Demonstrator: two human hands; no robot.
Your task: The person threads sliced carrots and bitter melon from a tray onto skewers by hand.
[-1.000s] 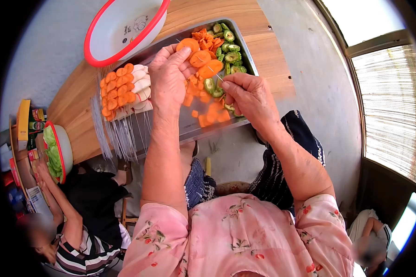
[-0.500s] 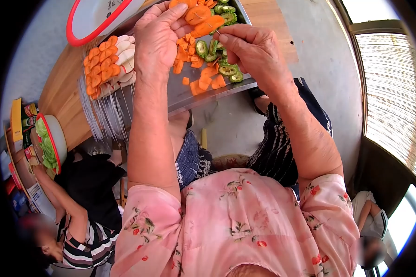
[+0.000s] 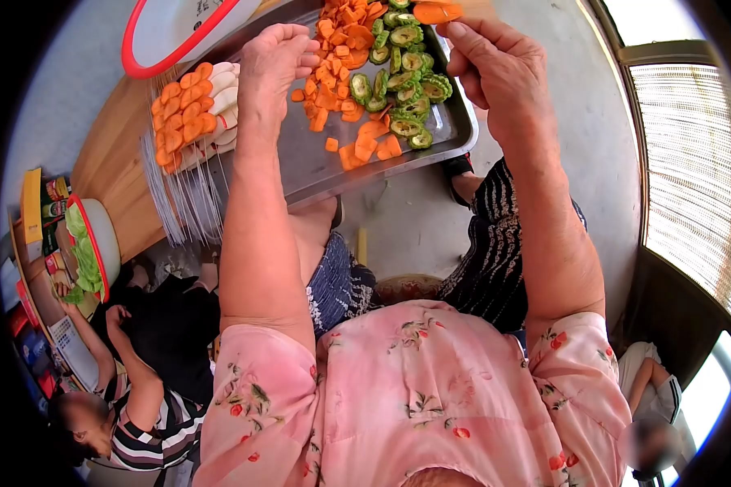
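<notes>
My right hand (image 3: 503, 77) is raised over the right edge of the metal tray (image 3: 333, 191). Its thumb and forefinger pinch a skewer whose thin stick is mostly hidden, with orange carrot slices (image 3: 437, 13) on it. Over the left part of the tray is my left hand (image 3: 276, 65), its fingers loosely bent and apart, with nothing visible in them. Between the hands lie cut carrot pieces (image 3: 326, 97) and green bitter melon rings (image 3: 406, 127). To the left, finished skewers with carrot slices (image 3: 170, 122) and white slices (image 3: 226, 104) lie in a row, sticks pointing toward me.
A red-rimmed white basin (image 3: 158, 40) stands at the tray's upper left. On the left, another red-rimmed bowl (image 3: 110, 243) holds green leaves (image 3: 83, 252), beside a person in a striped top (image 3: 158, 434). A second person (image 3: 646, 381) sits at the lower right.
My right hand has moved right and up with the carrot skewer. The left hand has let go of the carrot slices and drawn slightly left. At left, the other person's arms have shifted.
</notes>
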